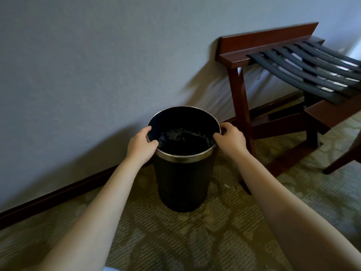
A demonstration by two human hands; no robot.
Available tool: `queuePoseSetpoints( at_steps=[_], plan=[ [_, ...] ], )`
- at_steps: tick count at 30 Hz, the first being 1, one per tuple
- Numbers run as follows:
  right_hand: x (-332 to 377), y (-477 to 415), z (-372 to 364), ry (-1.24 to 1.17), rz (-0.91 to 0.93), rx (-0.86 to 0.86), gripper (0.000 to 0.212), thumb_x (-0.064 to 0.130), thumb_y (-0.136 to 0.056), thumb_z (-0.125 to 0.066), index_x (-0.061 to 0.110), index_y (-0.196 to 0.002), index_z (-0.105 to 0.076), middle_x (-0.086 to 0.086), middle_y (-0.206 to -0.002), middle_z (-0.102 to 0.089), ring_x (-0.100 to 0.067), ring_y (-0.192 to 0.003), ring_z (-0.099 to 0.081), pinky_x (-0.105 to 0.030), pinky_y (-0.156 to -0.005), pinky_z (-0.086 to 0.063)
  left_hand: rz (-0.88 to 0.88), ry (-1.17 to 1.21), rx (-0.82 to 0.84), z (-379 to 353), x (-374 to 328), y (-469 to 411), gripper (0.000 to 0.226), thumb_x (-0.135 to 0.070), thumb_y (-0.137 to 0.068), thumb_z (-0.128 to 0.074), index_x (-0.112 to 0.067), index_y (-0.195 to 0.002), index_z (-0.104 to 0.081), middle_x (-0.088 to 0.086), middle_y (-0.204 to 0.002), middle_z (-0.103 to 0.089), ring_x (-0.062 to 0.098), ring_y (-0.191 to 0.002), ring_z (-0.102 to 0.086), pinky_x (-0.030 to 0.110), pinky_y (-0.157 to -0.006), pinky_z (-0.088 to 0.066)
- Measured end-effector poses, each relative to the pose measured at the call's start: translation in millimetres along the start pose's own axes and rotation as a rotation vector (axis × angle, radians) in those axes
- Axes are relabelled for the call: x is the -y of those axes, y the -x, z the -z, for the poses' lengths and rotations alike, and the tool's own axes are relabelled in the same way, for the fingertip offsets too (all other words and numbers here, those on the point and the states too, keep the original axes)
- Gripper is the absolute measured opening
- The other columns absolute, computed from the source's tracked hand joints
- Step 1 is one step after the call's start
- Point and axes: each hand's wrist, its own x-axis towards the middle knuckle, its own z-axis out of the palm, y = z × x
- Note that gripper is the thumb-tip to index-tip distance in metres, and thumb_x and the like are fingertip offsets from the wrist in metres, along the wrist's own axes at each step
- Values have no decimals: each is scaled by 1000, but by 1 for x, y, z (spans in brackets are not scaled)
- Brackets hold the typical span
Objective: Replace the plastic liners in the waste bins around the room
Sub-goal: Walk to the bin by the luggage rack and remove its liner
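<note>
A round black waste bin (181, 182) with a metal rim band stands on the carpet by the wall. Inside it lies a crumpled black plastic liner (181, 140), low in the bin. My left hand (141, 143) grips the rim on the left side, thumb inside the bin and fingers curled over the edge. My right hand (230, 138) grips the rim on the right side, its fingers curled around the metal band.
A dark wooden luggage rack (273, 79) with black straps stands against the wall to the right of the bin. A wooden chair leg (340, 159) shows at the right edge. A dark baseboard (58, 194) runs along the grey wall. Patterned carpet covers the floor.
</note>
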Motion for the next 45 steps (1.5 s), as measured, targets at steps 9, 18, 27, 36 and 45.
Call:
queuePoseSetpoints(
  at_steps=[9, 18, 27, 36, 45],
  plan=[
    [31, -3, 23, -8, 17, -100, 40, 29, -92, -57, 17, -130, -54, 2, -85, -67, -15, -71, -65, -29, -64, -49, -33, 19, -88, 24, -28, -3, 57, -11, -86, -55, -22, -141, -45, 3, -143, -48, 23, -128, -46, 30, -94, -37],
    [64, 8, 46, -66, 91, -213, 40, 28, -95, -52, 17, -133, -54, 14, -75, -53, -2, -62, -50, -16, -54, -36, -90, 111, -214, 47, -51, -3, 51, -14, -84, -54, -24, -134, -52, 0, -110, -64, 17, -100, -60, 37, -93, -48],
    [100, 24, 58, -200, 227, -288, 39, 27, -94, -51, 17, -132, -53, 6, -64, -58, -6, -56, -52, -24, -67, -45, -143, 249, -400, 92, -78, 11, 59, -27, -64, -48, -32, -121, -60, 13, -96, -70, 26, -92, -65, 47, -89, -52],
    [144, 39, 4, -344, 305, -174, 34, 23, -93, -52, 17, -126, -55, -12, -70, -68, -22, -67, -65, -34, -72, -52, -146, 44, -574, 161, -58, 43, 58, -23, -72, -46, -25, -128, -58, 3, -70, -63, 22, -75, -58, 35, -78, -47],
    [181, 50, -69, -387, 297, 105, 32, 22, -89, -52, 14, -121, -53, -15, -72, -69, -31, -71, -66, -51, -77, -56, 38, -96, -662, 222, -7, 63, 45, -12, -81, -52, -25, -124, -61, -4, -76, -59, 21, -85, -57, 32, -83, -45]
  ],
)
